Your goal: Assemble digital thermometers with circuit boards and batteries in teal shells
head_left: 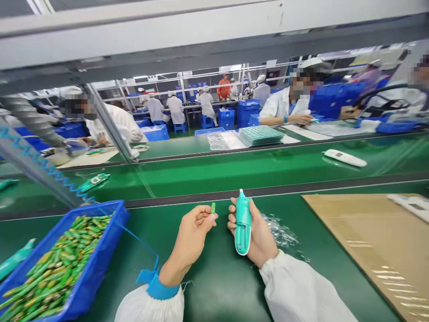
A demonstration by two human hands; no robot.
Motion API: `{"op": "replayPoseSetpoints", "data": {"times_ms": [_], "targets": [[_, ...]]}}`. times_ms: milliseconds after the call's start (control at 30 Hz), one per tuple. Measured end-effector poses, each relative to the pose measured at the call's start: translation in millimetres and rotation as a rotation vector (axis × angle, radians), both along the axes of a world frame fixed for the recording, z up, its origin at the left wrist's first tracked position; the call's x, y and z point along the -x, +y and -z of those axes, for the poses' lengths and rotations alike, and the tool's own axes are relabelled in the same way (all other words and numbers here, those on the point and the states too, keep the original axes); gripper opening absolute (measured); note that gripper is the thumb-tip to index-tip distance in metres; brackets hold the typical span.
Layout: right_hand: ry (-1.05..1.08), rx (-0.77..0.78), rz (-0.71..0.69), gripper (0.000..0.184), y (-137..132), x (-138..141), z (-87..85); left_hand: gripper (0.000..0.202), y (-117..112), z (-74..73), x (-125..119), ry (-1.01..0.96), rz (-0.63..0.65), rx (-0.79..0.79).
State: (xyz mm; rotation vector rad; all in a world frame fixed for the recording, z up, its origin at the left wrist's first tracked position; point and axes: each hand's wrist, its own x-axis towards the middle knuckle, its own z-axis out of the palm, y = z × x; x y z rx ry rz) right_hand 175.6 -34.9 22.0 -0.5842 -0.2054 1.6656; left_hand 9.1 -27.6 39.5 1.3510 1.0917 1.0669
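Note:
Between thumb and fingertips, my left hand [194,230] pinches a small green battery [213,208], held upright above the green bench. A blue wrist strap [162,288] with a thin cord circles that wrist. Just to the right, my right hand [259,228] is wrapped round a teal ear thermometer [243,212], its pale tip pointing away from me. The thermometer's back faces up, with the battery compartment [242,235] uncovered near the lower end. The battery and the thermometer are apart. Whether a cell sits inside the compartment, I cannot tell.
A blue bin [122,214] full of green batteries stands at left. Clear plastic scraps [281,232] lie beside my right hand, and cardboard [362,241] at right. Beyond is a green conveyor [214,167] carrying a white thermometer [345,157]. Co-workers sit across; a metal beam crosses overhead.

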Motion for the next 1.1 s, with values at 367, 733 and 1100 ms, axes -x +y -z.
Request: {"op": "replayPoseSetpoints", "data": {"times_ms": [367, 733, 1100], "targets": [[-0.134, -0.081, 0.104, 0.047, -1.1, 4.6, 4.8, 0.025, -46.6, 9.4, -36.1, 0.24, 0.08, 0.077], [-0.13, -0.151, 0.123, 0.05, -7.6, 12.4, 4.6, 0.024, -46.6, 27.5, -45.7, 0.028, 0.011, 0.136], [-0.204, -0.071, -0.041, 0.059, -10.2, 12.4, 3.3, 0.041, -36.1, 32.7, -39.8, -0.066, 0.098, 0.195]]}}
